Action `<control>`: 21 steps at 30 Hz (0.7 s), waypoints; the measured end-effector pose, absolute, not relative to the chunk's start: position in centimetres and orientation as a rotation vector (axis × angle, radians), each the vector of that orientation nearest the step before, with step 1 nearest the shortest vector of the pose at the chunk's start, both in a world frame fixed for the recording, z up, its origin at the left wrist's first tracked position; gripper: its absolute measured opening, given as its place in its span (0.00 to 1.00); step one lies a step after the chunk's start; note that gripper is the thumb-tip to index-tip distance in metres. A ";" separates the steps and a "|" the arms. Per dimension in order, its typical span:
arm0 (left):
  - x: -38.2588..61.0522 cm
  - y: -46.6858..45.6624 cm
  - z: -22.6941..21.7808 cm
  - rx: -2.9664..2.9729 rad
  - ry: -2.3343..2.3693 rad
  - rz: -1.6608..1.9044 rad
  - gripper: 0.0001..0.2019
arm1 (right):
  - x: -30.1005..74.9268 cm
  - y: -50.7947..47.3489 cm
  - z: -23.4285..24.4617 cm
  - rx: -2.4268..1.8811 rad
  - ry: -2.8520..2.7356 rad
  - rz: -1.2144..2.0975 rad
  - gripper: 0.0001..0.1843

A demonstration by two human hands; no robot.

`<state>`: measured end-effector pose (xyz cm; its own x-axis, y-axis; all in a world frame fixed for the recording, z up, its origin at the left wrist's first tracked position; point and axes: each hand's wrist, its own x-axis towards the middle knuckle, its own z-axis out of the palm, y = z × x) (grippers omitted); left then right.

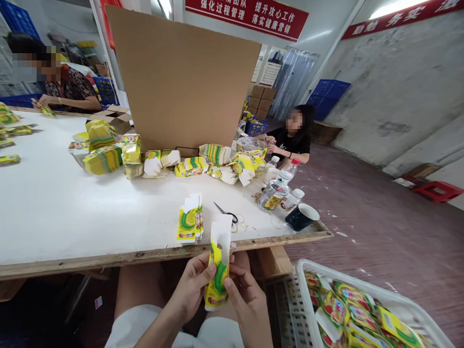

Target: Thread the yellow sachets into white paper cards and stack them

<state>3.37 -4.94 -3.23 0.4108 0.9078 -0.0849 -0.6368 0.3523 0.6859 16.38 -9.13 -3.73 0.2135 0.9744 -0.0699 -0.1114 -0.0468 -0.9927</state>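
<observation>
A yellow and green printed carton (219, 275) with a white open flap at its top stands upright between my two hands, just past the table's front edge. My left hand (194, 280) grips it from the left, thumb on the printed front. On its right side my right hand (246, 295) pinches the carton, with the thumb near the lower edge. A small stack of flat cartons (188, 222) lies on the table beyond my left hand. Black-handled scissors (229, 214) rest to the right of that stack, partly behind the carton's flap.
Bundled cartons (103, 157) line the table (90, 212) before a big cardboard sheet (181, 82). At the right corner stand bottles (289, 171), a jar (273, 195) and a dark mug (301, 216). A white basket (302, 290) of filled-looking packs is at my right. Two people sit farther off.
</observation>
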 end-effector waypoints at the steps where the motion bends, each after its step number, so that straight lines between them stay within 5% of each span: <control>1: 3.5 -4.9 -3.5 0.638 0.546 1.084 0.15 | 16.3 -9.2 -3.8 -1.279 -0.957 1.135 0.19; 6: 3.8 -4.9 -3.9 0.847 0.743 1.110 0.18 | 16.4 -9.3 -4.2 -1.366 -0.973 1.045 0.17; 11: 2.8 -5.2 -3.1 1.053 0.772 1.048 0.33 | 17.8 -8.7 -3.5 -1.335 -1.037 0.905 0.22; 13: 2.2 -5.2 -2.8 1.133 0.738 0.966 0.31 | 18.6 -8.5 -3.0 -1.264 -1.101 0.938 0.28; 18: 1.6 -5.4 -2.4 1.075 0.587 0.829 0.23 | 20.3 -8.4 -1.9 -1.228 -1.334 1.063 0.13; 21: 1.7 -5.7 -2.5 0.992 0.493 0.778 0.19 | 20.6 -8.3 -1.4 -1.267 -1.432 1.001 0.16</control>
